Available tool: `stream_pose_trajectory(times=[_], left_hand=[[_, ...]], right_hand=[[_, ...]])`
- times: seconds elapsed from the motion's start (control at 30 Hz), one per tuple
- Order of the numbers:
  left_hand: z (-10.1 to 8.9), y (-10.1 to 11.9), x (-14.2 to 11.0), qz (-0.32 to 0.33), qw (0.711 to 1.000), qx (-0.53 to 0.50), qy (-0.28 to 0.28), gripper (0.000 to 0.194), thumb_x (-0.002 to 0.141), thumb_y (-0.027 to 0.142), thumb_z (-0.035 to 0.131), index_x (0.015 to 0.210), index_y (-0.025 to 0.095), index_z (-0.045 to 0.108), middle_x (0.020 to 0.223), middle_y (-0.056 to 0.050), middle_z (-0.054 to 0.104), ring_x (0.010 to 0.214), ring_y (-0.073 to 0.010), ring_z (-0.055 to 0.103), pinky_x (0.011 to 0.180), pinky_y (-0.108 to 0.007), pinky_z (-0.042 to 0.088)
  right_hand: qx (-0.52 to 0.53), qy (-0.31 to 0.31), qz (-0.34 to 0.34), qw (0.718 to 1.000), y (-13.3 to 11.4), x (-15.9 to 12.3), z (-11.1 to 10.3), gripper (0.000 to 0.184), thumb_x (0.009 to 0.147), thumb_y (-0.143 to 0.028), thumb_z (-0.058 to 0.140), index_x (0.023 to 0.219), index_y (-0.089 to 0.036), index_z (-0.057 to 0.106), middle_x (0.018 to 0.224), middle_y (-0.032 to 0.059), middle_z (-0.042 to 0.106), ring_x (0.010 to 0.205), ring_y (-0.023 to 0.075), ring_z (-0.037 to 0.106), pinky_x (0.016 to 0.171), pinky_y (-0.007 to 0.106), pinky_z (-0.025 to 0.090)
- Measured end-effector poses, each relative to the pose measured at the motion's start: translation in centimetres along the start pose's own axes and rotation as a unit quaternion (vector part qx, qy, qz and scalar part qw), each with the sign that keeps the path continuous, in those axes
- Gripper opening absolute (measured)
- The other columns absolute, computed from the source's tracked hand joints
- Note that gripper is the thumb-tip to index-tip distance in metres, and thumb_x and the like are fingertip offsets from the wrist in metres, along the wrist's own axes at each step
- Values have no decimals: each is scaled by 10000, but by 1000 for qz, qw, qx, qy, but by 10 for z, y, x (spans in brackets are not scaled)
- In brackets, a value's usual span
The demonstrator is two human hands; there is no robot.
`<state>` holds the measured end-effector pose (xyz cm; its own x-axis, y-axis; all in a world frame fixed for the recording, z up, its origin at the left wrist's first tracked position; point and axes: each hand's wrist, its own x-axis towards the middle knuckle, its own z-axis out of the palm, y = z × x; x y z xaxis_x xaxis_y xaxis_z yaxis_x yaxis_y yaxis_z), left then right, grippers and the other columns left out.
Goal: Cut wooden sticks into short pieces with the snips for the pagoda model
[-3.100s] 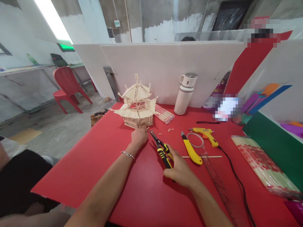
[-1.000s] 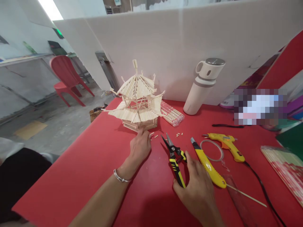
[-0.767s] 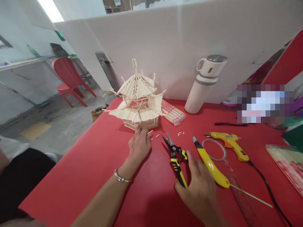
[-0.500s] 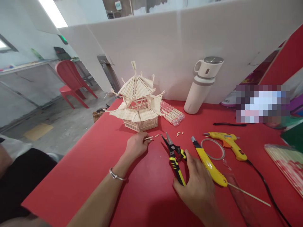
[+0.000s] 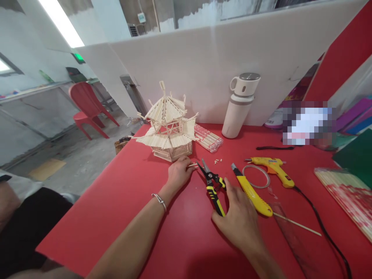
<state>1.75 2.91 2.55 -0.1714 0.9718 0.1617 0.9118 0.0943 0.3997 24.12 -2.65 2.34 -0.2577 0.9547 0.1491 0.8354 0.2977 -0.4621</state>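
My left hand (image 5: 180,172), wearing a silver bangle, pinches short thin wooden sticks (image 5: 192,165) low over the red tabletop. Their tips are close to the blades of black-and-yellow snips (image 5: 214,193). My right hand (image 5: 240,211) holds the snips by the handles, with its thumb on one handle and its fingers at the other. The snips' blades stand apart. Just behind my left hand is a pagoda model (image 5: 170,128) built of wooden sticks, with two tiers of roof. Several small cut stick pieces (image 5: 217,161) lie to the right of the blades.
Right of the snips lie a yellow utility knife (image 5: 254,195), a clear tape ring (image 5: 244,172), a yellow glue gun (image 5: 273,169) with a black cord, and a loose stick (image 5: 298,224). Bagged sticks (image 5: 207,137) and a white flask (image 5: 238,110) stand near the back panel (image 5: 188,66).
My left hand has moved right with the sticks, bringing them up to the snips' blades. My right hand keeps its hold on the snips. The camera view has shifted slightly.
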Motion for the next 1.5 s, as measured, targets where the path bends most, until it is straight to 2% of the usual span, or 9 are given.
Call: stream_pose_trajectory(times=[0.1, 0.17, 0.23, 0.3, 0.53, 0.77, 1.0, 1.3, 1.5], left_hand=[[-1, -2, -4, -23, 999, 8, 23, 165, 928, 319, 560, 947, 236, 702, 1091, -31, 723, 1013, -186, 659, 765, -260, 467], [-3, -2, -5, -66, 997, 42, 28, 267, 942, 278, 495, 1136, 252, 677, 1127, -59, 730, 1044, -220, 669, 800, -297, 485], [-6, 0, -5, -120, 989, 88, 11, 408, 944, 273, 454, 1332, 251, 578, 1084, -98, 746, 995, -270, 694, 785, -352, 505], [-9, 1, -2, -158, 979, 124, -17, 477, 946, 288, 429, 1415, 239, 505, 1021, -127, 755, 941, -305, 710, 768, -393, 517], [-12, 7, 20, -207, 964, 154, -65, 374, 944, 295, 397, 1159, 189, 684, 1120, -201, 727, 1034, -334, 698, 834, -431, 530], [-11, 4, 23, -186, 960, 197, -76, 368, 935, 240, 396, 1127, 151, 698, 1087, -219, 728, 1022, -319, 704, 853, -426, 533], [-8, 1, 20, -156, 966, 198, -60, 389, 951, 230, 362, 1155, 131, 679, 1079, -227, 725, 1015, -324, 700, 853, -440, 531], [-7, 0, 17, -155, 968, 189, -57, 352, 927, 206, 407, 1147, 123, 668, 1095, -218, 725, 1022, -323, 698, 854, -427, 527], [-9, 2, 11, -145, 971, 185, -44, 413, 942, 212, 374, 1275, 163, 614, 1107, -194, 730, 1023, -329, 698, 844, -441, 527]], right_hand=[[5, 12, -10, 1000, 2, -1, 2, 834, 717, -280, 612, 1494, -129, 351, 1201, 162, 621, 1154, 356, 556, 957, 479, 435], [7, 19, -17, 1000, 4, -1, 4, 842, 719, -283, 617, 1500, -132, 341, 1206, 163, 618, 1150, 353, 557, 955, 479, 434], [5, 19, -20, 1000, 5, -1, 5, 841, 720, -290, 616, 1498, -127, 342, 1206, 163, 617, 1145, 350, 560, 953, 475, 432], [3, 11, -21, 1000, 5, -1, 5, 844, 721, -304, 616, 1497, -116, 343, 1196, 163, 620, 1146, 352, 559, 952, 475, 431], [-1, 8, -18, 1000, 3, 0, 2, 829, 717, -292, 607, 1486, -105, 361, 1206, 165, 617, 1123, 339, 569, 949, 462, 426], [-2, 0, -19, 1000, 1, 0, -2, 825, 704, -276, 606, 1475, -90, 378, 1205, 171, 615, 1109, 331, 569, 940, 446, 420], [-2, -1, -18, 1000, 2, 0, -1, 831, 706, -286, 609, 1479, -95, 372, 1201, 171, 617, 1110, 336, 568, 938, 452, 418], [-5, -11, -17, 1000, 2, 0, 0, 849, 708, -299, 608, 1493, -93, 356, 1199, 166, 617, 1130, 332, 570, 957, 450, 412], [-1, -11, -20, 1000, 1, 0, -1, 849, 701, -285, 615, 1488, -86, 367, 1195, 169, 621, 1145, 335, 558, 954, 444, 406]])
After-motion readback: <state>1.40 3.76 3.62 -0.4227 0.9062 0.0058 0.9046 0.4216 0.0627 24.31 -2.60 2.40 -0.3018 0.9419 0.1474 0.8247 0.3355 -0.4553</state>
